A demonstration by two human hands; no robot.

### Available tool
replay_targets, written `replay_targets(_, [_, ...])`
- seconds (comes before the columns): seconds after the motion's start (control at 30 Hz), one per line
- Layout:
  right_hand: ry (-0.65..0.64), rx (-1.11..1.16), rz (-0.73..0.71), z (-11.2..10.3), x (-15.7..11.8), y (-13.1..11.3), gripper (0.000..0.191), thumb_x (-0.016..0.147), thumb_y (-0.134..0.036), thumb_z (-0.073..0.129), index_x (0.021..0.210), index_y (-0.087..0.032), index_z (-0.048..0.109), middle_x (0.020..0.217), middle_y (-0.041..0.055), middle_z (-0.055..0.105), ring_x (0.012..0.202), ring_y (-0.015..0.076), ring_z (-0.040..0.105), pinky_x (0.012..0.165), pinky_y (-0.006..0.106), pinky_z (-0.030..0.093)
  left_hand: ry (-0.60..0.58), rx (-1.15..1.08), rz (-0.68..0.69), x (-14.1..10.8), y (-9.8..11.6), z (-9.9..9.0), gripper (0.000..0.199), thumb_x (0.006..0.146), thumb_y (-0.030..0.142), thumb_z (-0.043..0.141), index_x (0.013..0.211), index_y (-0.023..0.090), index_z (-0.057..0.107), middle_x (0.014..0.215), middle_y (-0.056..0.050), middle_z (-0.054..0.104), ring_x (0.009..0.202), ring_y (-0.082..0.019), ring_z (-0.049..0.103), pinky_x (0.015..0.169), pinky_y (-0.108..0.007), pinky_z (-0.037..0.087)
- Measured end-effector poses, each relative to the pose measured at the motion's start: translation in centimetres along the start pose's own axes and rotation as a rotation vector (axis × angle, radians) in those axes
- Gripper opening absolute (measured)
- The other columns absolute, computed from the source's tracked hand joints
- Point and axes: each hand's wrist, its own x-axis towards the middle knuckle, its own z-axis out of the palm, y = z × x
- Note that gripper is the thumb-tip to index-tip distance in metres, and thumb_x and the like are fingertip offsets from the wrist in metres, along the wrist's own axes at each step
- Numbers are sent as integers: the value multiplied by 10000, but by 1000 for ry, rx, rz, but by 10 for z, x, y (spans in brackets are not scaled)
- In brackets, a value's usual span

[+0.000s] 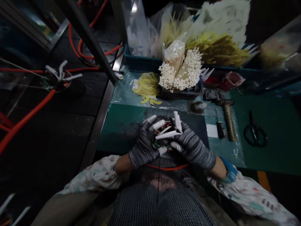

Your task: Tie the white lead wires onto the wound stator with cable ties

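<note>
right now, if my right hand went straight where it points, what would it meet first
Likely the wired part with white tubes, which the right hand touches; depth beyond it is unclear.

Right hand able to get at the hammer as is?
Probably yes, if the right hand first lets go of the part with white tubes; the hammer lies uncovered, just past the screwdriver.

Grn tbl (281, 152) (dim) bears scissors (254, 128), plastic sht (227, 153).
</note>
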Motion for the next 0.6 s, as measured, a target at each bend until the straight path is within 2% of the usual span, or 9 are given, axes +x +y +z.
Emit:
replay_targets(0.07, [-88,79,-108,-6,12,10,363,1041,-318,587,1370,-273,732,1616,128,499,1494,350,461,1250,617,422,-27,-44,-22,2,-7,-9,860,856,342,833,1592,285,392,1597,-157,462,1538,-383,441,1246,-605,444])
replay_targets(0.13, [-108,165,-170,-5,20,20,333,1053,-355,585,1339,-292,743,1574,103,545,1468,326,474,1243,611,421,-64,-95,-57,8,-19,-19,869,833,344,864,1578,279,422,1594,-160,470,1525,-383,464,1239,-607,458])
replay_targets(0.2, [-44,245,-163,1,27,30,298,1058,-407,588,1250,-277,776,1552,106,545,1404,302,519,1209,589,460,-146,-182,-93,20,-32,-31,925,785,333,904,1574,284,423,1584,-164,494,1491,-382,512,1215,-612,488])
replay_targets(0.27, [14,297,-110,9,35,38,312,1055,-457,593,1149,-242,798,1531,127,534,1340,284,551,1186,565,484,-282,-314,-156,34,-44,-41,960,793,312,890,1601,300,371,1579,-164,532,1439,-362,580,1167,-596,541])
replay_targets(0.33, [6,328,-65,16,46,43,352,1052,-493,587,1084,-215,801,1467,138,564,1270,273,578,1169,550,498,-366,-336,-213,44,-49,-51,949,828,294,849,1624,299,334,1563,-160,574,1386,-344,632,1115,-571,585])
replay_targets(0.4, [-19,344,-43,19,56,45,367,1061,-495,567,1065,-206,794,1404,135,599,1230,266,596,1152,531,513,-268,-109,-198,47,-46,-57,972,789,328,881,1615,258,374,1533,-172,602,1361,-371,638,1085,-576,592])
replay_targets(0.47, [0,332,-59,20,62,45,345,1080,-459,538,1108,-217,782,1369,131,619,1257,271,595,1154,519,512,-131,267,-95,42,-35,-59,923,741,356,922,1546,224,490,1467,-171,642,1318,-389,643,1068,-584,579])
replay_targets(0.5, [23,311,-70,20,62,45,331,1093,-429,514,1152,-227,770,1356,129,625,1280,270,590,1158,514,508,-114,439,-24,39,-28,-58,783,773,342,901,1473,230,570,1403,-148,684,1271,-375,663,1044,-575,580])
replay_targets(0.6, [93,226,-126,17,57,42,315,1108,-387,482,1293,-264,705,1338,118,622,1303,248,595,1134,473,531,-272,745,174,32,-4,-53,227,937,225,718,1160,263,737,1116,-46,796,1079,-296,730,952,-516,585])
